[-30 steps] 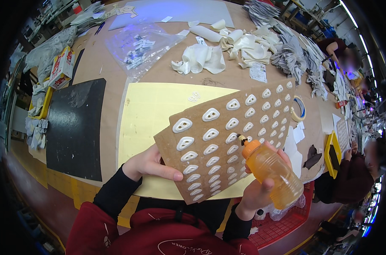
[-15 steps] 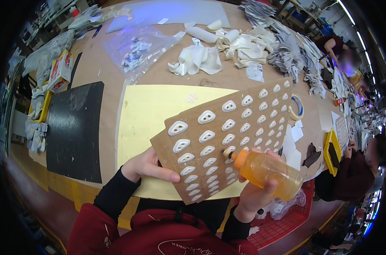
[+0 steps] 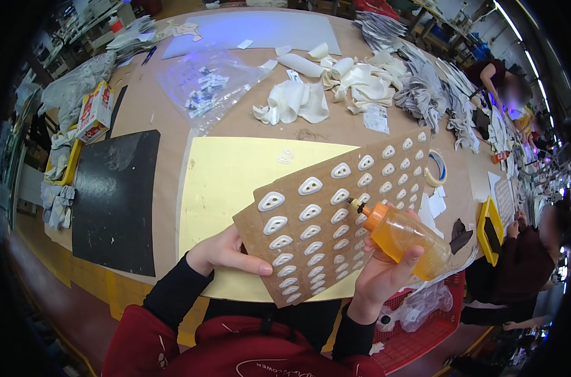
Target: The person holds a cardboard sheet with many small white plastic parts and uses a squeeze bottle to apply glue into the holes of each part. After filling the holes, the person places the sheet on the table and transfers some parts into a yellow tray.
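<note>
A workshop for cut-piece assembly, likely shoe or leather goods. A long brown worktable (image 3: 166,113) spreads out beyond the fingers (image 3: 260,267), carrying a yellow mat (image 3: 235,182) and a black mat (image 3: 115,201), heaps of white cutouts (image 3: 335,81) and grey cutouts (image 3: 423,94) far past the fingertips, a plastic bag of small parts (image 3: 203,88) and a tape roll (image 3: 437,168). Other workers (image 3: 524,251) sit at the same bench, off beyond the right hand's fingers.

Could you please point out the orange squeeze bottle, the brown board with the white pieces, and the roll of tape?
orange squeeze bottle (image 3: 406,242): head view, on its translucent body.
brown board (image 3: 361,188): head view, on bare cardboard between white pieces.
roll of tape (image 3: 429,178): head view, on its lower-left rim.
</note>
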Motion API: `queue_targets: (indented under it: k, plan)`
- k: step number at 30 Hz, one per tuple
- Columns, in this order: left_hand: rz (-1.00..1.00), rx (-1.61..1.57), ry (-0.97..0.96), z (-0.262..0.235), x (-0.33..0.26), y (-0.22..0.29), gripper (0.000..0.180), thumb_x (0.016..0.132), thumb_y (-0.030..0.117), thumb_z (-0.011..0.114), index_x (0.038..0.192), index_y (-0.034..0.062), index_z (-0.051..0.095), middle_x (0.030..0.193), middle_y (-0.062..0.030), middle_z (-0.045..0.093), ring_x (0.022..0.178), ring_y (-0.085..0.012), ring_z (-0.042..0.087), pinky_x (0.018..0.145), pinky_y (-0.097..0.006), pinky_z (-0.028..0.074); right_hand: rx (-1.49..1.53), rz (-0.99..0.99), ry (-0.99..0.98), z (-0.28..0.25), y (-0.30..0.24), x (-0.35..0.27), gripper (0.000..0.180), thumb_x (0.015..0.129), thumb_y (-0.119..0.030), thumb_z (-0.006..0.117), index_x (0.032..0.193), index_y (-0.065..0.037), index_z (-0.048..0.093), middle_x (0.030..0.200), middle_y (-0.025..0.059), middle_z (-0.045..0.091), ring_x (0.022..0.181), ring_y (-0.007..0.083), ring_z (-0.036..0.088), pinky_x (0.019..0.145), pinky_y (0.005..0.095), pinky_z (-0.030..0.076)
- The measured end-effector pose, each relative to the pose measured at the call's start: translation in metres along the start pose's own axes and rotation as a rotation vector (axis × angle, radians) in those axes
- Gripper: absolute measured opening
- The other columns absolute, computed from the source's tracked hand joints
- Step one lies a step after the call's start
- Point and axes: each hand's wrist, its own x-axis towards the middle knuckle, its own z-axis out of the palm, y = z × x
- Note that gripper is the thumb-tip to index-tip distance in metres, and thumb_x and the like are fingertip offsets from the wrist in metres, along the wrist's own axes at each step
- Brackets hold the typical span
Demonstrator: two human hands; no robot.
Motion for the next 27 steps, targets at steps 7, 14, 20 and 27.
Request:
queue_targets:
  k: [7,14,20,27]
  plan:
    - [0.001,0.003,-0.008,0.001,0.000,0.001,0.074,0.065,0.012,0.073,0.127,-0.0016,0.035,0.121,-0.0133,0.049,0.112,-0.0200,0.043,0.094,-0.032,0.034,-0.032,-0.011,0.008,0.001,0.002,-0.003,0.068,0.081,-0.056,0.049,0.120,0.000,0.039,0.106,0.0218,0.054,0.072,0.0206,0.058,0.050,0.0245,0.045]
    - [0.019,0.007,-0.026,0.000,0.002,-0.001,0.073,0.066,0.012,0.073,0.127,-0.0015,0.035,0.120,-0.0133,0.049,0.112,-0.0200,0.044,0.093,-0.031,0.035,-0.085,-0.052,-0.015,0.004,-0.002,-0.010,0.073,0.074,-0.056,0.058,0.117,-0.001,0.039,0.106,0.0235,0.054,0.080,0.0267,0.059,0.050,0.0295,0.049]
    - [0.034,0.010,-0.032,-0.003,0.002,-0.007,0.075,0.065,0.014,0.074,0.127,-0.0018,0.035,0.120,-0.0135,0.049,0.111,-0.0201,0.045,0.092,-0.031,0.036,-0.156,-0.097,-0.086,0.004,-0.006,-0.013,0.077,0.072,-0.058,0.060,0.116,0.002,0.039,0.107,0.0256,0.054,0.094,0.0298,0.057,0.072,0.0371,0.052]
    - [0.036,0.033,-0.069,-0.003,0.003,-0.005,0.075,0.066,0.014,0.074,0.127,-0.0019,0.034,0.120,-0.0134,0.049,0.111,-0.0198,0.045,0.091,-0.031,0.037,-0.239,-0.264,-0.117,0.007,-0.003,-0.005,0.075,0.073,-0.056,0.058,0.116,0.003,0.040,0.105,0.0238,0.055,0.081,0.0258,0.060,0.049,0.0272,0.051]
